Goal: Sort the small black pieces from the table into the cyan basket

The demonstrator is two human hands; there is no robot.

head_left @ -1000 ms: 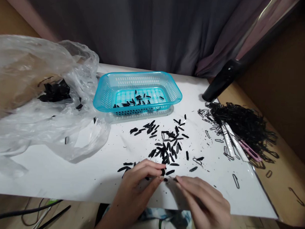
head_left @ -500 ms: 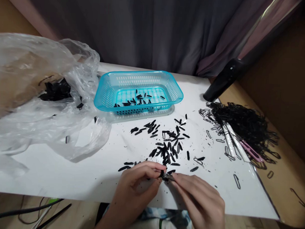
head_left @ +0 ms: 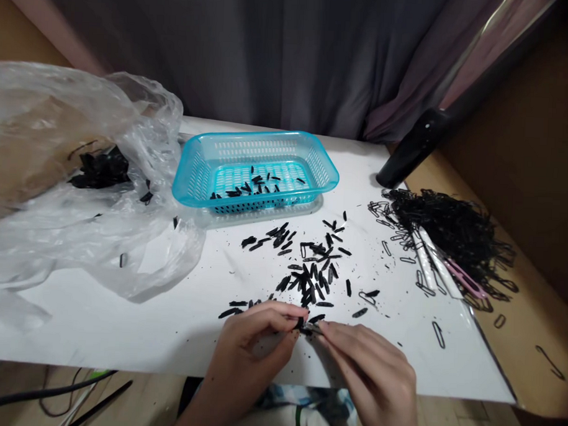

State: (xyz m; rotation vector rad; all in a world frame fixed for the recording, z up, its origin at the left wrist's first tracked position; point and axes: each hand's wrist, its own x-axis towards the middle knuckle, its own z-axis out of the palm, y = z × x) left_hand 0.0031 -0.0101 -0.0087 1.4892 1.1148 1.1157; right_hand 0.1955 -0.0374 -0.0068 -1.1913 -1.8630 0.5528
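Left hand [head_left: 256,339] and right hand [head_left: 374,362] were bare, left forearm [head_left: 217,394] was uncovered, lap-level garment [head_left: 284,396] was patterned in blue and white, white section [head_left: 265,422] lay below, narrow green strip [head_left: 298,420] crossed the white.

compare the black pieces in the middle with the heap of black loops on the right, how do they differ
The black pieces look short and solid; the black loops are thin outlines with open centres. The black pieces lie spread in loose clusters, while the black loops are mostly massed in one dense tangle. Both are black.
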